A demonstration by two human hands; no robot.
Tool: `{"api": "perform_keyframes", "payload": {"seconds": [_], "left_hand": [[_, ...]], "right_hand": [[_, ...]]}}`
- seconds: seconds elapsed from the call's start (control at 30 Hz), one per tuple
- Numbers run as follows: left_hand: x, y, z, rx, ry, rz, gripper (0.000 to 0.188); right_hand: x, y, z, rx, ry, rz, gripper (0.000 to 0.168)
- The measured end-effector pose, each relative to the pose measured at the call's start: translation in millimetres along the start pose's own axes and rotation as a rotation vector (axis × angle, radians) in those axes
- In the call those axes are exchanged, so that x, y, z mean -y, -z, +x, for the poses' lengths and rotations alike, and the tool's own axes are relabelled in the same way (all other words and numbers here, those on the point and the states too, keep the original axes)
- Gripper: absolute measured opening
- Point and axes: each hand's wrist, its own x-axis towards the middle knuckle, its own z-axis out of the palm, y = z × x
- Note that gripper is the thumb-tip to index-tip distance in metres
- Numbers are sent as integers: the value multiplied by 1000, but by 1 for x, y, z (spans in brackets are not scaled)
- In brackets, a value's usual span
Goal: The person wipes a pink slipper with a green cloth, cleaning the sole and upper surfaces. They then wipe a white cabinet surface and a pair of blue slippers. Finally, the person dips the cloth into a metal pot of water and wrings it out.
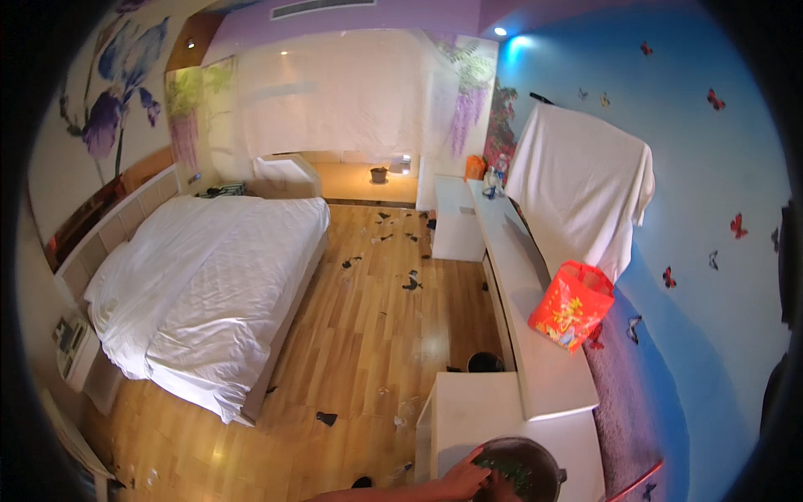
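Note:
At the bottom edge, a dark round pot [546, 455] with a side handle stands on the low white cabinet. Green leafy pieces [515, 472] lie inside it. My left hand [467, 478] reaches in from the left, its fingers over the pot's near left rim; whether they close on anything is unclear. What appears to be my right hand [502, 488] is low in the pot beside the greens, dim and cut off by the picture's edge, so its grip is hidden.
A red printed bag [572, 307] stands on the long white shelf [546, 376]. A white cloth [577, 182] drapes a large object by the wall. Left is a bed with white bedding [213, 282]. Dark scraps [411, 280] litter the wooden floor; a dark round container [485, 362] sits behind the cabinet.

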Motion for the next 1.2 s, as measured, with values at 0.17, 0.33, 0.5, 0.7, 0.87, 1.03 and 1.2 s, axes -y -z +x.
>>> {"api": "perform_keyframes", "payload": {"seconds": [0.17, 0.33, 0.5, 0.7, 0.87, 1.03, 1.2], "left_hand": [[9, -7, 2, -68, 76, 64, 7], [-3, 17, -6, -225, 64, -25, 35], [-13, 25, -4, -168, 41, -21, 35], [-14, 27, -1, -35, 135, -1, 36], [-12, 20, -4, -112, 54, -6, 24], [0, 18, -9, -101, -11, 41, 20], [-1, 24, -10, -104, -24, 42, 12]], "right_hand": [[-1, -32, -11, -151, 49, -139, 60], [36, -29, -17, 67, -302, 354, 44], [62, 54, -23, 473, -77, 489, 41], [79, 24, 35, 22, 238, 749, 43], [59, 8, 67, -137, -515, 1299, 50], [44, 12, 66, -333, -598, 1156, 54], [7, 28, 32, -148, -654, 925, 56]]}}
